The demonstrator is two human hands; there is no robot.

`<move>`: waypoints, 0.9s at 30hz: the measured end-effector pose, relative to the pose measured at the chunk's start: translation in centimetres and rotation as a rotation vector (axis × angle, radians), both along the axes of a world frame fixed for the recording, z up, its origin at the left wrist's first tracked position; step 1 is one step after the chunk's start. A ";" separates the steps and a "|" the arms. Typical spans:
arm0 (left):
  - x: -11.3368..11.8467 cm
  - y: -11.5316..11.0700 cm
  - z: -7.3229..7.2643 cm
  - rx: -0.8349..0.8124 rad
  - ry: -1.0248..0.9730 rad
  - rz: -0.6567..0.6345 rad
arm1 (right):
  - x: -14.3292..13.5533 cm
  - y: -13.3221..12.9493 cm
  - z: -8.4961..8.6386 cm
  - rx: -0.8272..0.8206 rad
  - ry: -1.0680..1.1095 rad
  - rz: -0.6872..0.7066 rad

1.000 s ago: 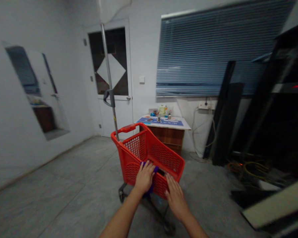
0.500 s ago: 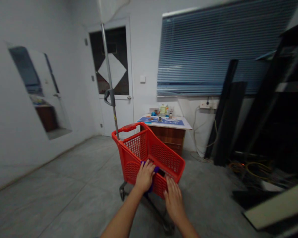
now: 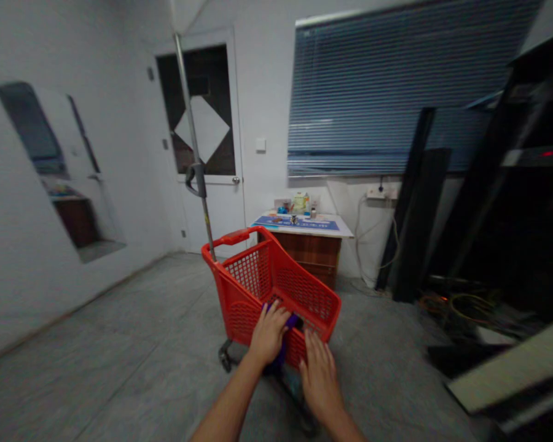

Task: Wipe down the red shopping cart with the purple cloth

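Purple cloth (image 3: 294,321) partly hidden by left hand (image 3: 270,334); desk (image 3: 316,250) beyond cart (image 3: 234,299).

Purple item (image 3: 293,321) ptly hidden under L hand (image 3: 267,334), ID unclear

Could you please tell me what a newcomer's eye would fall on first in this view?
Most likely the red shopping cart in the lower middle, with the left hand on the purple cloth over its near side and the right hand beside it. Next, perhaps, the tall metal pole at the cart's left corner, standing up before the door, and the wide blue blinds at upper right.
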State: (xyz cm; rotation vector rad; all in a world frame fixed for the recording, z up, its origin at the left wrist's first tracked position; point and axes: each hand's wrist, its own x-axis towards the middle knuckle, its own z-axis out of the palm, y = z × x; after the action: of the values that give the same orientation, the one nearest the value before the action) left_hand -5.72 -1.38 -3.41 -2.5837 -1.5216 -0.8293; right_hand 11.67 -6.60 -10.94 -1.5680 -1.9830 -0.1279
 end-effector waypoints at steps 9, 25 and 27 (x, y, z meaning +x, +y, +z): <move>-1.7 -0.1 -0.2 -0.019 -0.018 0.088 | -3.9 -0.4 1.6 -0.112 -0.029 0.031; -2.7 -1.3 0.4 -0.060 0.049 0.049 | -2.6 0.8 1.3 -0.085 -0.112 0.099; -2.5 -1.6 0.1 -0.037 0.077 0.012 | -2.8 0.8 1.1 -0.066 -0.107 0.097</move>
State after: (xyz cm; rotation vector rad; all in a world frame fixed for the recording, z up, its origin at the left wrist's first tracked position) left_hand -8.26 -2.98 -3.32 -2.5974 -1.5439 -0.6977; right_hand 8.88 -5.76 -9.88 -1.5317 -2.1623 -0.1105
